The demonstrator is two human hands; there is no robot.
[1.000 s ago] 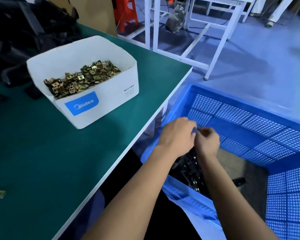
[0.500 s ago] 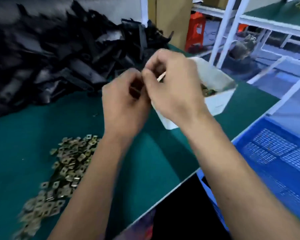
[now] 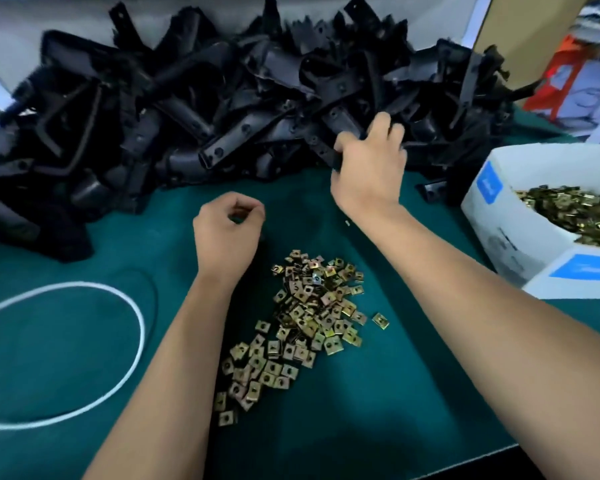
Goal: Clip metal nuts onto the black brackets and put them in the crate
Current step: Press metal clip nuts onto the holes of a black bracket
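Two hands (image 3: 369, 168) amid crowded brackets (image 3: 222, 109)

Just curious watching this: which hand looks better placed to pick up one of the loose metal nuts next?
Probably the left hand: it hovers beside the loose nuts holding nothing visible, while the right hand grips a black bracket.

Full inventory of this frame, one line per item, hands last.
black brackets: large heap, black, back of table
metal nuts: loose pile, brass-coloured, table centre
white box: one, white with blue labels, right edge, full of nuts
white loop: one, white cord or ring, left on table
table: one, green mat
left hand: fingers curled, above the nut pile; contents not visible
right hand: grips a bracket at the heap's front edge
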